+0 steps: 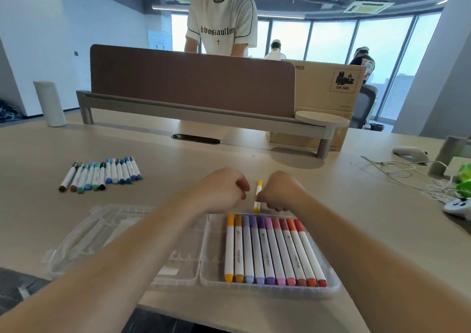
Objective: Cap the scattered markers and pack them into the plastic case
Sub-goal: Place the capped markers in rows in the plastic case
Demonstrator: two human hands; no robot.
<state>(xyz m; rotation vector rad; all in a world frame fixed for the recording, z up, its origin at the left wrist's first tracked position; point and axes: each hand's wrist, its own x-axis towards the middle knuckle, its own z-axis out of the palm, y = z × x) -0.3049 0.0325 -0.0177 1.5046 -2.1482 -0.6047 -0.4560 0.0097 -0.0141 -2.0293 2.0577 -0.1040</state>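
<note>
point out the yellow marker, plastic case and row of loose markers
yellow marker (259, 190): head view, upper white barrel
plastic case (267, 293): head view, front rim
row of loose markers (102, 174): head view, middle barrel

Left hand (224, 191): fingers curled into a loose fist, just beside the right hand.
Right hand (281, 192): curled, fingertips pinching a white yellow-capped marker (258, 194).
Forearms: bare, converging from the pale wooden table's (178, 159) near edge.

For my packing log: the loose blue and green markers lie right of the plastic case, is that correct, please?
Not quite: the head view shows the loose blue and green markers lying left of the plastic case, not right.
</note>
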